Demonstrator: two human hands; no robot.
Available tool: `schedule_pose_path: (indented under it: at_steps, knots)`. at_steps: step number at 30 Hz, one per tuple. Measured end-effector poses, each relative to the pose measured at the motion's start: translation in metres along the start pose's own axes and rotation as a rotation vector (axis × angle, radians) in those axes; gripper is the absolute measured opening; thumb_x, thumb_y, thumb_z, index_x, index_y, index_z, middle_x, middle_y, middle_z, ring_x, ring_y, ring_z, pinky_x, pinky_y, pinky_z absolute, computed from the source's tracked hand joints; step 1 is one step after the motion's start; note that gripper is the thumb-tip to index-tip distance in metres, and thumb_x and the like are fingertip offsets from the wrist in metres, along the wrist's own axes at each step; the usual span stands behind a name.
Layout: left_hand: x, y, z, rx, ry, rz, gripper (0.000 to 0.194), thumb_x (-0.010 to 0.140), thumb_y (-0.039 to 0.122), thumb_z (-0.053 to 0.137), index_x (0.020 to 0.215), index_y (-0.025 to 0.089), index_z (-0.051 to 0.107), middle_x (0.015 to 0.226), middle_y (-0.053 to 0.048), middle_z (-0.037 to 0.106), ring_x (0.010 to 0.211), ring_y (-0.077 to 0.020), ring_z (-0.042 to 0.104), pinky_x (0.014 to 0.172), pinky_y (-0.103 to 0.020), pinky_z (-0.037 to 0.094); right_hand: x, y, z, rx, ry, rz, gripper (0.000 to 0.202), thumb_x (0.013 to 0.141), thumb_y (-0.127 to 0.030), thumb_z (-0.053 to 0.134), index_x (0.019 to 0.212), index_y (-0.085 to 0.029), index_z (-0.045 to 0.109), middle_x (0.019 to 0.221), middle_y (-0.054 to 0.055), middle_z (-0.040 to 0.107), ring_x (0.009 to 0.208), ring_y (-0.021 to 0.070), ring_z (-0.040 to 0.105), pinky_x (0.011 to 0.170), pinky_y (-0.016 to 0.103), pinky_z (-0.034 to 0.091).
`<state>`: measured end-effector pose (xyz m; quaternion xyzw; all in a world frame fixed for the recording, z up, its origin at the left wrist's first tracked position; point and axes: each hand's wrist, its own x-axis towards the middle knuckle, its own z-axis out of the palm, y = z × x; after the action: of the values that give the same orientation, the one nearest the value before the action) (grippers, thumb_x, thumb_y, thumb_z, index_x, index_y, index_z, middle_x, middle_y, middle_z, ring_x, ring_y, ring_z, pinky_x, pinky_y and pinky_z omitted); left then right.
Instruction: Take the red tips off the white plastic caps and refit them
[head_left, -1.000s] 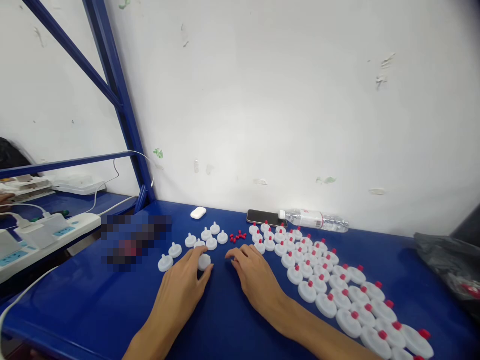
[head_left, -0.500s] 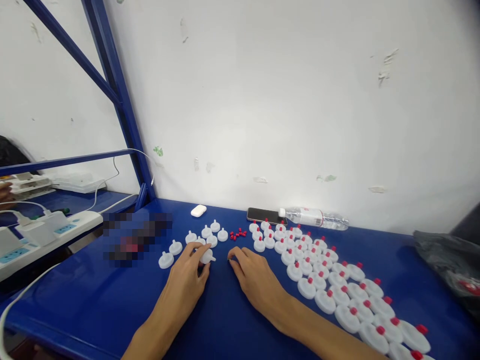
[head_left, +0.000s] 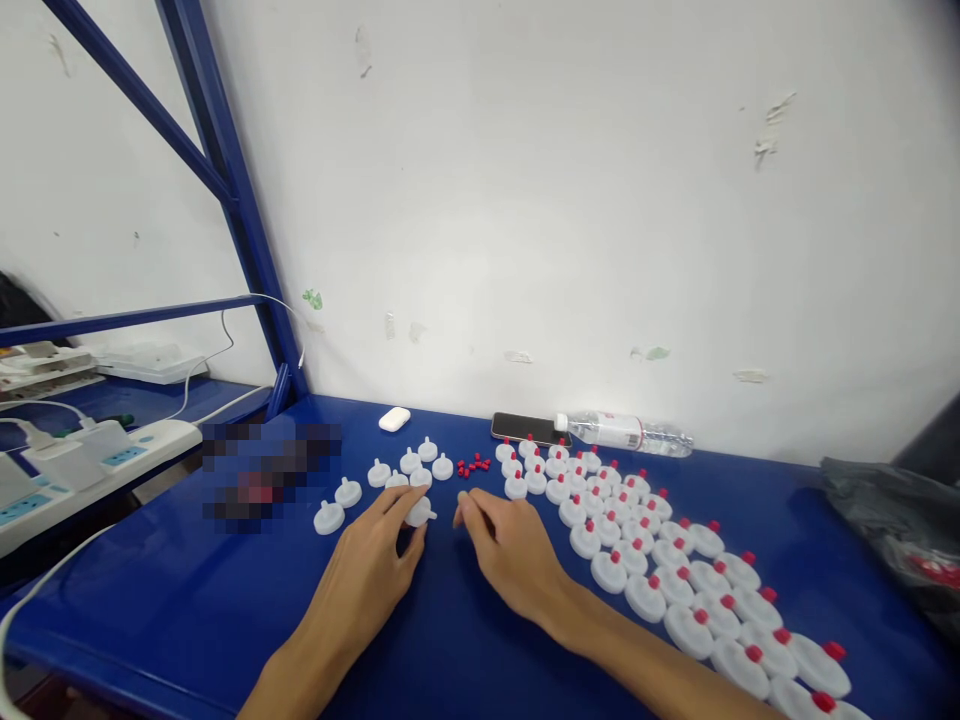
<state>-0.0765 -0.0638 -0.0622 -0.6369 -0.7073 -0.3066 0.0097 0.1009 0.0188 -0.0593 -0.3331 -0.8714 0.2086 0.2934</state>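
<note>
In my left hand (head_left: 379,548) is a white round plastic piece with a thin spout (head_left: 420,512), tilted so that the spout points right. Just across from it, my right hand (head_left: 511,545) is closed in a pinch; its fingers hide whatever may be between them. The two hands are a short gap apart. Behind them lies a small heap of tiny red caps (head_left: 474,466). Several more white spouted pieces without caps (head_left: 348,492) stand spout-up beyond and left of my left hand. To the right, rows of the same white pieces carry red caps on their spouts (head_left: 609,572).
Against the wall lie a dark phone (head_left: 525,428) and a clear plastic bottle (head_left: 622,432). A small white case (head_left: 394,419) sits farther left. A power strip with plugs (head_left: 142,450) runs along the left side. A grey plastic bag (head_left: 885,510) lies at the right edge.
My right fingers have curled into a tighter pinch. My left hand keeps the white piece, shifted slightly right towards the right hand. The view has moved a little.
</note>
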Motion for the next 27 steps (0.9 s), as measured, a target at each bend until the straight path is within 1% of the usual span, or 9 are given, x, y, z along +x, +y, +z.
schedule_pose_path:
  at_steps: [2,4,6,8,11,13,16,20,27]
  knots:
    - [-0.001,0.004,-0.002,0.001,0.022,0.014,0.04,0.095,0.028,0.051,0.133,0.023,0.061,0.133,-0.007,0.066,0.101,-0.0237,0.07,0.083,-0.036,0.058,0.005,0.004,-0.002,0.267,0.035,0.096,0.045,0.105,-0.043,0.036,0.077,-0.021,0.065,0.054,-0.002,0.056,0.051,0.0125,0.053,0.057,0.027,0.031]
    - [-0.004,0.011,-0.003,-0.031,0.014,0.03,0.041,0.094,0.029,0.053,0.134,0.024,0.061,0.129,-0.006,0.069,0.101,-0.0225,0.071,0.084,-0.034,0.057,0.01,0.008,-0.004,0.555,0.073,0.204,0.05,0.103,-0.049,0.036,0.075,-0.02,0.065,0.046,-0.004,0.045,0.044,0.0108,0.045,0.051,0.025,0.032]
    - [-0.007,0.023,-0.005,-0.099,-0.04,0.028,0.041,0.093,0.028,0.054,0.133,0.025,0.061,0.116,-0.004,0.074,0.089,-0.0188,0.072,0.078,-0.03,0.056,0.013,0.012,-0.006,0.826,0.109,0.288,0.05,0.1,-0.055,0.04,0.075,-0.019,0.064,0.043,-0.006,0.04,0.039,0.0091,0.036,0.043,0.023,0.027]
    - [-0.011,0.038,-0.006,-0.154,-0.099,-0.001,0.04,0.093,0.03,0.055,0.132,0.025,0.062,0.103,-0.001,0.074,0.073,-0.0152,0.068,0.069,-0.028,0.053,0.014,0.012,-0.006,1.053,0.14,0.348,0.048,0.095,-0.06,0.047,0.075,-0.019,0.061,0.044,-0.007,0.039,0.036,0.0071,0.027,0.037,0.021,0.019]
    - [-0.015,0.058,-0.005,-0.168,-0.158,-0.054,0.036,0.092,0.033,0.057,0.126,0.026,0.066,0.092,0.001,0.07,0.066,-0.0144,0.063,0.067,-0.03,0.05,0.012,0.009,-0.005,1.264,0.146,0.407,0.045,0.09,-0.062,0.055,0.076,-0.019,0.058,0.043,-0.009,0.037,0.034,0.0047,0.02,0.035,0.02,0.014]
    - [-0.018,0.068,-0.004,-0.167,-0.205,-0.052,0.03,0.091,0.034,0.057,0.117,0.027,0.069,0.091,0.0,0.068,0.071,-0.0162,0.063,0.069,-0.03,0.048,0.01,0.007,-0.003,1.304,0.127,0.442,0.044,0.089,-0.062,0.056,0.076,-0.019,0.058,0.044,-0.009,0.039,0.034,0.0042,0.021,0.035,0.019,0.013]
    - [-0.02,0.075,-0.001,-0.17,-0.27,-0.017,0.023,0.09,0.032,0.057,0.107,0.027,0.071,0.095,-0.001,0.067,0.08,-0.0186,0.064,0.068,-0.03,0.046,0.009,0.006,-0.001,1.298,0.128,0.462,0.045,0.088,-0.062,0.057,0.076,-0.019,0.057,0.044,-0.009,0.041,0.034,0.004,0.023,0.035,0.018,0.014]
    - [-0.021,0.076,0.002,-0.178,-0.293,0.004,0.024,0.089,0.031,0.058,0.109,0.027,0.07,0.095,-0.002,0.066,0.082,-0.0192,0.064,0.067,-0.03,0.044,0.01,0.008,0.002,1.298,0.148,0.45,0.045,0.087,-0.062,0.059,0.074,-0.019,0.057,0.043,-0.009,0.041,0.035,0.0041,0.024,0.036,0.018,0.019]
    - [-0.019,0.074,0.004,-0.198,-0.292,0.012,0.022,0.09,0.032,0.058,0.108,0.029,0.07,0.094,-0.001,0.066,0.08,-0.0181,0.063,0.068,-0.029,0.044,0.009,0.006,0.004,1.241,0.12,0.415,0.044,0.09,-0.059,0.056,0.073,-0.018,0.057,0.044,-0.008,0.041,0.035,0.0046,0.025,0.036,0.019,0.019]
